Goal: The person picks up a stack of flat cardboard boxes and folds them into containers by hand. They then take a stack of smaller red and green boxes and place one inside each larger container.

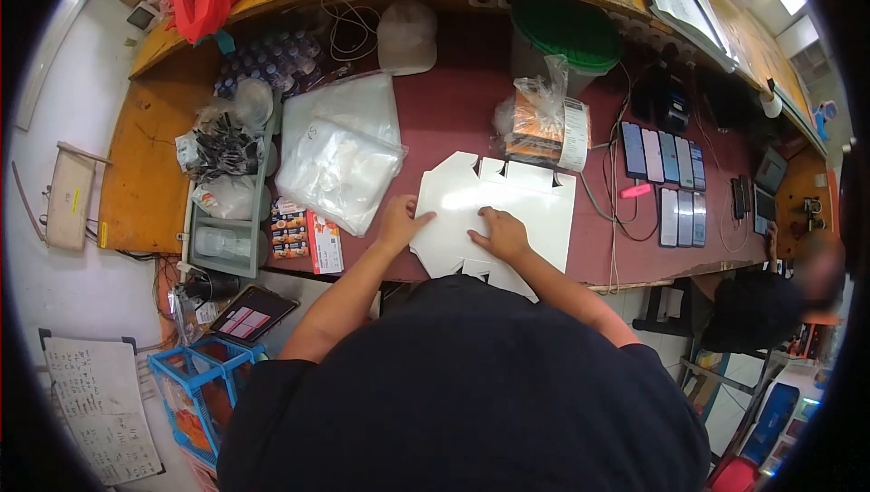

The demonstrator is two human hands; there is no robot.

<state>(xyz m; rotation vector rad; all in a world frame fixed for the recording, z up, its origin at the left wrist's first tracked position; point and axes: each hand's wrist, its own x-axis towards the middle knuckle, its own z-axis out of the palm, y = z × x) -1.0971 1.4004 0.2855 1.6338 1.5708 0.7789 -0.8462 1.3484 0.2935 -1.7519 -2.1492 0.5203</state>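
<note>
A flat white die-cut cardboard box blank with notched flaps lies on the dark red table in front of me. My left hand is at its left edge, the thumb over the top face and the other fingers partly hidden, gripping that edge. On the middle of the blank rests my right hand, thumb and index finger apart, palm down. Just left of the blank is a pile of clear plastic bags. Behind it stands an orange pack wrapped in plastic.
A green-lidded bucket and a cap stand at the back. Several phones lie to the right, near cables. Leftward are a grey organizer and a red-white box. Another person sits at far right by a laptop.
</note>
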